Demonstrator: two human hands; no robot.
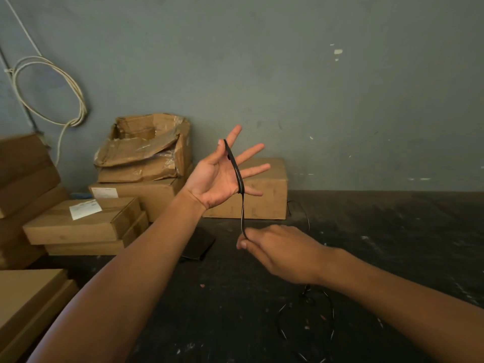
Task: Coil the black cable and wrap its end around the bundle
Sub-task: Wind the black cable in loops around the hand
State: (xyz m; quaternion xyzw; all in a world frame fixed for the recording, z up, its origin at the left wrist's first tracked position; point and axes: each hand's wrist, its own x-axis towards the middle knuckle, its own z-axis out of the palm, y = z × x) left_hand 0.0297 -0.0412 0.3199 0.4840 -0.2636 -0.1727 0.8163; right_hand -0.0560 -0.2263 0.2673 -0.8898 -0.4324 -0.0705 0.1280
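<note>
My left hand (218, 176) is raised, palm facing me, with fingers spread. The black cable (237, 170) lies in loops across that palm, held from the thumb and index finger at the top down to the little finger. From there one strand drops to my right hand (277, 251), which pinches it between thumb and fingers just below. The remaining cable (306, 319) trails loosely on the dark floor under my right forearm.
Cardboard boxes (83, 221) are stacked along the left and against the grey wall, one torn open (146, 148), one long box (262, 195) behind my left hand. A white cable coil (52, 90) hangs on the wall. A dark flat object (200, 244) lies on the floor.
</note>
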